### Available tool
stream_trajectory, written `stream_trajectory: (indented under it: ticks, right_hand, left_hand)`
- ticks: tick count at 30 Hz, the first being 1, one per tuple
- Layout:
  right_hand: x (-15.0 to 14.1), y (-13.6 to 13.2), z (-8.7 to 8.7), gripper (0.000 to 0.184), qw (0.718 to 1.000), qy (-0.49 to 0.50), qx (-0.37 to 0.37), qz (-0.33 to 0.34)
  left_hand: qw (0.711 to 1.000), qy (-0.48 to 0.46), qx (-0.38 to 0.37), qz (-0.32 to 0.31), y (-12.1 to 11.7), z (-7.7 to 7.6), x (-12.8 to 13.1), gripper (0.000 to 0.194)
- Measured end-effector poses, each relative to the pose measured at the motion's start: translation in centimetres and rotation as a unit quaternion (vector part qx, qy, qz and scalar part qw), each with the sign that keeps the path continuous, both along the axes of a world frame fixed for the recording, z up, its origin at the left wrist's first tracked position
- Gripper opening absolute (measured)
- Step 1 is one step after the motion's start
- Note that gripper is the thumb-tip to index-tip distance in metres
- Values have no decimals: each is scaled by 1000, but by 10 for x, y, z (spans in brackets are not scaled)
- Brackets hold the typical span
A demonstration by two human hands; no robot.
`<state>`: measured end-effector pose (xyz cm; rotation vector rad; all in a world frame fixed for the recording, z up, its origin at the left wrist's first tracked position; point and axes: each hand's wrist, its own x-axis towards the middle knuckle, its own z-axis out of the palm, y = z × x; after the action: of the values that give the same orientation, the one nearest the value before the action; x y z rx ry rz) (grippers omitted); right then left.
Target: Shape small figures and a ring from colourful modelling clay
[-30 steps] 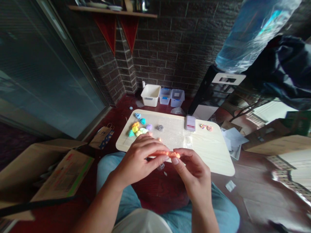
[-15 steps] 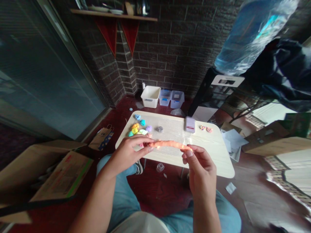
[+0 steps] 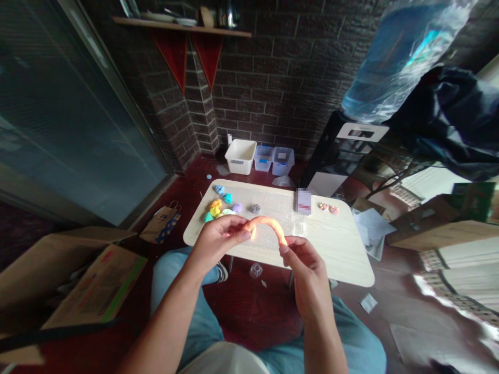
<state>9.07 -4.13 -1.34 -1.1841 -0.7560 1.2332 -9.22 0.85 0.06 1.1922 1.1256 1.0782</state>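
Observation:
An orange roll of modelling clay arches upward between my two hands, above the near part of the table. Its left end is pinched between the thumb and fingers of my left hand, with a short bit hanging below the fingertips. My right hand pinches the other end. Beyond my left hand lie several lumps of clay, among them a yellow lump, a purple lump and a blue lump. A grey lump sits on a clear bubbled mat.
On the pale table stand a box with a blurred face and two small multicoloured pieces. Behind it are a white bin and clear tubs. A water dispenser stands right; an open carton lies left.
My right hand has moved left, nearer my left hand. The orange clay roll, almost straight before, is now bent into an arch.

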Motion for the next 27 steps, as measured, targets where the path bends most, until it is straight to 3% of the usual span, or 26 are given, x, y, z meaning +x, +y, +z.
stream_trajectory:
  ticks: [5,10,20,27]
  right_hand:
    - [3,-1,-3,33,1000,-8,-8,-4]
    - [3,-3,-1,32,1000,-23,-7,3]
    - [2,-5,8,34,995,-77,-6,67]
    - [-4,-4,3,24,999,-46,-16,10]
  left_hand:
    - [996,-23,-19,-80,0,0,1,26]
    - [991,-51,-50,-116,0,-4,0,29]
    - [981,-93,-106,-132,2,-6,0,32]
    - [978,-110,-110,-139,-2,-6,8,34]
